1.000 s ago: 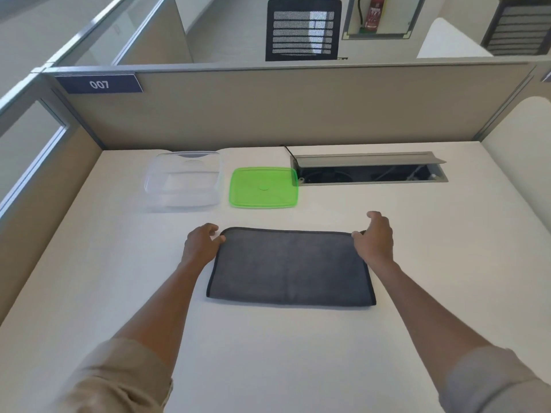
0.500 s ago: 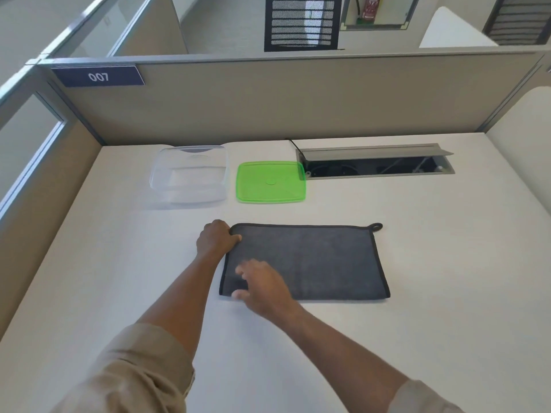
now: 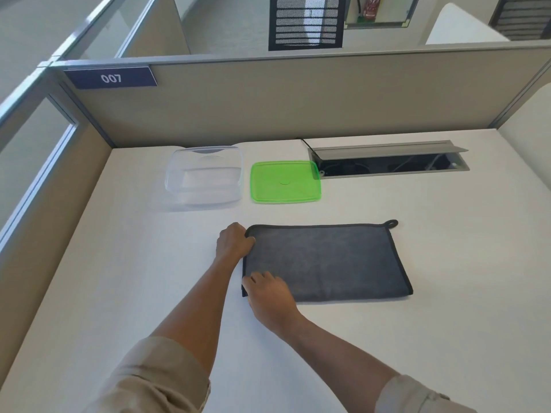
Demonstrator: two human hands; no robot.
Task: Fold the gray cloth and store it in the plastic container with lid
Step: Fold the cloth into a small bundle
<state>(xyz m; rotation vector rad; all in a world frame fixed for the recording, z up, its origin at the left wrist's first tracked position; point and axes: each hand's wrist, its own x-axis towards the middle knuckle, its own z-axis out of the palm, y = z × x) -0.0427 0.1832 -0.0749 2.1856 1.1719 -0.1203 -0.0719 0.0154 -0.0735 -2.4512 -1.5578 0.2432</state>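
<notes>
The gray cloth (image 3: 328, 260) lies flat on the white desk, folded into a rectangle with a dark hem and a small loop at its far right corner. My left hand (image 3: 234, 242) pinches the cloth's far left corner. My right hand (image 3: 269, 296) rests on the near left corner, fingers curled over the edge. Behind the cloth stands the clear plastic container (image 3: 204, 175), with nothing inside. Its green lid (image 3: 285, 181) lies flat on the desk just to the right of it.
An open cable hatch (image 3: 387, 158) is sunk into the desk at the back right. Beige partition walls (image 3: 298, 96) close the desk at the back and both sides. Bare white desk (image 3: 447, 338) surrounds the cloth.
My right hand left the cloth's far right corner, crossed over to the left side and settled on the near left corner. My left hand stayed on the far left corner.
</notes>
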